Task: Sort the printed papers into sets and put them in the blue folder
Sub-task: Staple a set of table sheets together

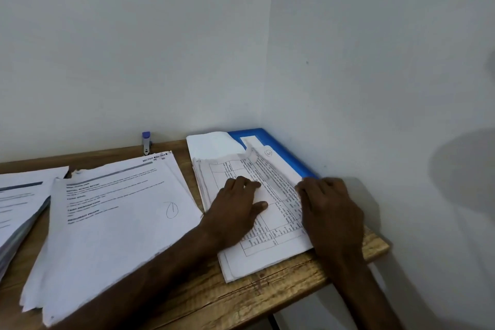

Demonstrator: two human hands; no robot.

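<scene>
**Both hands on the printed stack**

My L hand (pixel 235 211) lies flat, fingers straight, pressing the printed stack (pixel 270 246). The stack sits on the blue folder (pixel 284 153) at the bench (pixel 267 292) corner. R hand (pixel 330 209) has fingers bent at the stack's R edge; can't tell if gripping.

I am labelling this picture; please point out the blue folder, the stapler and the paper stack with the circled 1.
blue folder (pixel 285 153): head view, bare blue strip by the wall.
stapler (pixel 146 143): head view, middle of its body.
paper stack with the circled 1 (pixel 120 209): head view, top sheet's middle.
</scene>
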